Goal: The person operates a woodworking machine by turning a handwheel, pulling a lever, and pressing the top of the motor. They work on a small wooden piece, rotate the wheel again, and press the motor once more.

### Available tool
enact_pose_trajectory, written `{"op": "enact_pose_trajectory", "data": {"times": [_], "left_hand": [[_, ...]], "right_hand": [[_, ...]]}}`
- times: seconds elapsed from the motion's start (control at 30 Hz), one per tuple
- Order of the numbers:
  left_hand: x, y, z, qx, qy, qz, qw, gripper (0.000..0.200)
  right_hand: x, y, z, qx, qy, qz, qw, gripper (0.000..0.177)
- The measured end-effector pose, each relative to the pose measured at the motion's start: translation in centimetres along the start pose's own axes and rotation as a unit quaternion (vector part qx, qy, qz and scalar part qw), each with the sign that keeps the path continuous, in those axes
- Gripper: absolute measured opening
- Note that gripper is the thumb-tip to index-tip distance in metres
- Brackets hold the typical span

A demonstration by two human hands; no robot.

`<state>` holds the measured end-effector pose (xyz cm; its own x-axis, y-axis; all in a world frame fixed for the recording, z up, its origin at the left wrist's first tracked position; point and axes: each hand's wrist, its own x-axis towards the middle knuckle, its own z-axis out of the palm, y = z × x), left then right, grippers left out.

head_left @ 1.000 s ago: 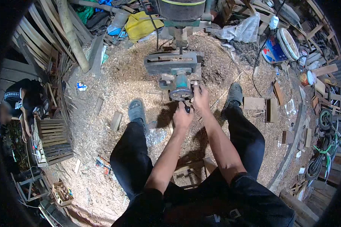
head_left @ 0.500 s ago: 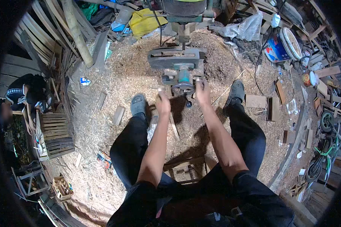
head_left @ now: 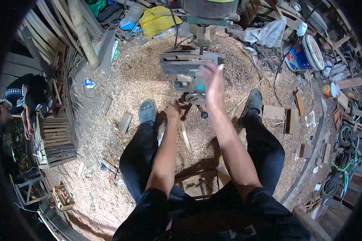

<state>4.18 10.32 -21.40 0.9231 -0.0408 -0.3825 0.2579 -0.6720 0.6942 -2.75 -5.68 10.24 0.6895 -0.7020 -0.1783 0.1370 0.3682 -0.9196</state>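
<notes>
A drilling machine with a grey clamp table (head_left: 185, 66) stands in front of me, its dark head (head_left: 209, 11) above and a round handwheel (head_left: 196, 98) with a black-knobbed crank (head_left: 204, 115) below. My right hand (head_left: 214, 82) is raised over the green column beside the handwheel, its fingers apart and blurred, with nothing seen in it. My left hand (head_left: 173, 111) is low, left of the handwheel; its fingers are small and dark, and whether they hold anything cannot be made out.
Sawdust and wood scraps cover the floor (head_left: 128, 84). A slatted crate (head_left: 59, 136) and a seated person (head_left: 24, 96) are at the left. A blue-white bucket (head_left: 299, 56) and a small bike (head_left: 342, 168) are at the right. A wooden frame (head_left: 197, 175) is between my legs.
My right hand has left the handwheel's right side and moved up over the column. My left hand has moved down slightly. The whole view has shifted a little.
</notes>
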Motion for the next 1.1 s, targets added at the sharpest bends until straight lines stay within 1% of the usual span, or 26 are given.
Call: {"op": "enact_pose_trajectory", "data": {"times": [0.07,0.1,0.17,0.2,0.27,0.3,0.37,0.4,0.43,0.47,0.5,0.53,0.57,0.63,0.67,0.73,0.8,0.83,0.87,0.9,0.93,0.97,1.0,1.03,1.07,1.1], "left_hand": [[-3.3,6.4,-3.7,-0.043,0.013,0.065,0.997,0.065],[-6.2,11.4,-6.7,-0.063,0.010,0.099,0.993,0.064],[-11.7,19.9,-9.3,-0.164,-0.018,0.083,0.983,0.059],[-11.4,20.7,-8.1,-0.151,0.015,0.173,0.973,0.054],[-13.6,23.5,-8.2,-0.174,-0.044,0.180,0.967,0.053],[-13.1,22.4,-7.3,-0.108,0.015,0.244,0.964,0.054],[-10.5,16.4,-3.3,0.028,0.128,0.359,0.924,0.056],[-7.4,11.5,-1.7,-0.088,-0.017,0.178,0.980,0.062],[-5.7,7.2,-1.6,-0.045,-0.046,0.097,0.993,0.062],[-5.8,3.5,-2.5,0.045,-0.041,0.058,0.996,0.062],[-7.1,2.4,-4.2,0.087,-0.019,0.045,0.995,0.062],[-8.4,3.0,-5.6,0.095,-0.005,0.031,0.995,0.063],[-8.8,5.3,-6.8,0.113,-0.043,-0.009,0.993,0.066],[-7.7,6.8,-5.8,0.067,-0.006,0.029,0.997,0.065],[-7.0,7.0,-3.8,0.002,0.070,0.111,0.991,0.062],[-11.7,17.6,-6.7,-0.182,0.047,0.111,0.976,0.060],[-13.4,21.8,-7.4,-0.243,-0.004,0.238,0.940,0.057],[-14.0,22.0,-7.2,-0.155,-0.002,0.277,0.948,0.054],[-12.1,19.5,-4.5,-0.050,0.050,0.274,0.959,0.055],[-9.9,16.3,-2.7,-0.012,0.069,0.270,0.960,0.058],[-7.1,11.8,-1.7,-0.017,0.036,0.200,0.979,0.061],[-5.0,7.5,-1.4,0.024,-0.001,0.113,0.993,0.064],[-3.9,4.1,-1.6,0.109,-0.012,0.067,0.992,0.068],[-3.2,1.6,-1.6,0.183,-0.015,0.038,0.982,0.071],[-2.9,0.4,-1.4,0.217,0.001,0.030,0.976,0.075],[-3.5,2.8,-2.1,0.123,0.034,0.037,0.991,0.074]], "right_hand": [[1.4,-0.2,-2.8,-0.166,0.030,-0.117,0.979,0.055],[2.6,1.7,-5.1,-0.149,0.019,-0.096,0.984,0.062],[5.3,10.7,-11.7,-0.109,0.069,0.013,0.992,0.069],[5.9,13.0,-13.2,-0.088,0.093,0.065,0.990,0.072],[3.8,12.9,-12.6,-0.156,0.001,0.039,0.987,0.074],[2.9,12.5,-11.8,-0.192,-0.044,0.028,0.980,0.074],[1.5,9.3,-7.9,-0.135,-0.077,0.060,0.986,0.083],[0.8,6.5,-5.3,-0.104,-0.093,0.074,0.987,0.087],[-0.4,2.6,-2.9,0.146,-0.103,0.115,0.977,0.090],[-0.9,-0.9,-1.7,0.151,-0.136,0.103,0.974,0.090],[-0.1,-1.3,-1.8,0.076,-0.124,0.041,0.989,0.087],[0.7,-1.4,-2.3,0.002,-0.106,-0.021,0.994,0.084],[2.0,0.0,-4.0,-0.041,-0.084,-0.033,0.995,0.081],[4.2,4.0,-7.6,-0.125,-0.042,-0.052,0.990,0.077],[4.6,6.3,-9.4,-0.143,-0.016,-0.029,0.989,0.078],[4.0,10.5,-11.7,-0.124,0.006,0.028,0.992,0.080],[2.2,11.6,-10.9,-0.080,-0.007,0.050,0.995,0.082],[1.3,11.0,-9.6,-0.036,-0.016,0.060,0.997,0.083],[0.3,9.2,-7.8,0.042,-0.031,0.072,0.996,0.084],[-0.3,6.9,-6.3,0.108,-0.048,0.071,0.990,0.085],[-0.5,4.5,-4.8,0.152,-0.070,0.052,0.984,0.087],[-0.2,3.2,-4.2,0.128,-0.094,-0.002,0.987,0.088],[0.1,1.8,-3.5,0.106,-0.115,-0.058,0.986,0.090],[0.9,0.7,-3.1,0.084,-0.138,-0.115,0.980,0.091],[2.4,0.8,-3.8,0.035,-0.117,-0.124,0.985,0.093],[3.9,1.7,-5.6,-0.011,-0.091,-0.131,0.987,0.094]]}}
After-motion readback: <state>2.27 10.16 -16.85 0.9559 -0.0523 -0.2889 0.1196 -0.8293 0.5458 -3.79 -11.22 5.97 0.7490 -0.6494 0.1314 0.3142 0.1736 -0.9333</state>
